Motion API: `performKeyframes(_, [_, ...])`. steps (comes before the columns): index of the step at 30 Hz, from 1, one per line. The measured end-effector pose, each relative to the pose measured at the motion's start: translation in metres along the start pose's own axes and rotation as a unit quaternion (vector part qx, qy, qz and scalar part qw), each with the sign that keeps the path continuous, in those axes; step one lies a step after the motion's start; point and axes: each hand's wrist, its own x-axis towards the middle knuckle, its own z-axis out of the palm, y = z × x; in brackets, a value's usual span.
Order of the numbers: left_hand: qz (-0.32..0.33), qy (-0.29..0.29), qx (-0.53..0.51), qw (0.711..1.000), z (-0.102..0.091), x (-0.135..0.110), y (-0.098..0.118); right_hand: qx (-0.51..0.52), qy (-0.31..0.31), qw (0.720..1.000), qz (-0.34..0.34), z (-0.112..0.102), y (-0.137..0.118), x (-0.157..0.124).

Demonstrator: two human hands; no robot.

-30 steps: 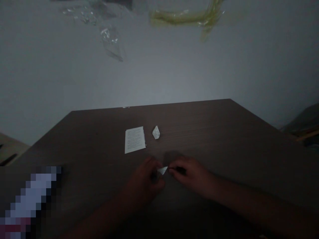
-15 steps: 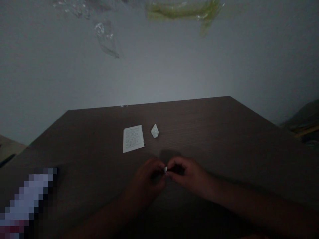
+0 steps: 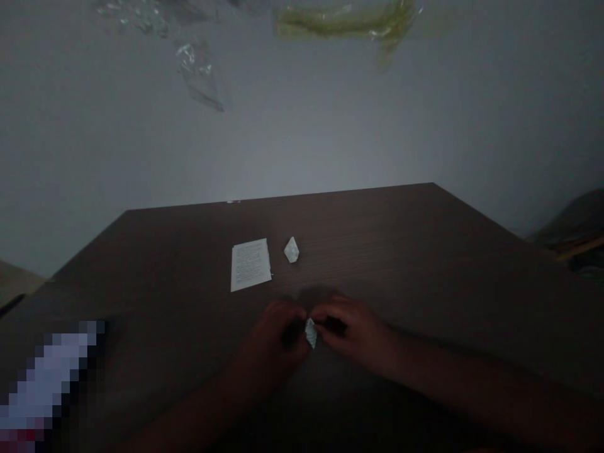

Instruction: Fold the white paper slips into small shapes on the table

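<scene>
Between my two hands is a small folded piece of paper [image 3: 311, 333], whitish with what look like printed lines. My left hand [image 3: 278, 336] pinches it from the left, thumb below and fingers above. From the other side my right hand [image 3: 346, 324] grips its right edge between thumb and fingertips. Beyond the hands lies a folded paper shape [image 3: 291, 250], pointed at the top and roughly diamond-like. To its left rests a stack of printed paper sheets [image 3: 251, 265], flat on the table.
The dark wooden table [image 3: 368, 226] meets a pale wall [image 3: 321, 138] at its far edge. A blurred-out, pixelated object [image 3: 51, 371] lies at the near left. Clear plastic [image 3: 201, 75] and yellow tape [image 3: 344, 22] hang on the wall.
More of the folded paper now shows between my hands, its lined face turned toward me. My hands have shifted slightly left and stay close together.
</scene>
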Motion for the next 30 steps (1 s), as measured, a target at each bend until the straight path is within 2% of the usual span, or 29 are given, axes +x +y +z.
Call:
performKeyframes(7, [-0.018, -0.028, -0.013, 0.999, -0.006, 0.0, -0.011, -0.012, -0.012, 0.997, -0.069, -0.003, 0.009, 0.001])
performKeyframes(13, [0.046, -0.059, -0.006, 0.997, -0.009, 0.007, -0.008, -0.032, -0.035, 0.987, -0.153, -0.01, 0.014, 0.005])
performKeyframes(24, [0.109, -0.126, 0.075, 0.983, -0.016, 0.009, -0.003, -0.112, -0.125, 0.973, -0.161, -0.021, 0.013, 0.005])
performKeyframes(30, [0.132, -0.171, 0.118, 0.969, -0.033, 0.011, 0.012, -0.229, -0.2, 0.936, -0.176, -0.034, -0.01, 0.007])
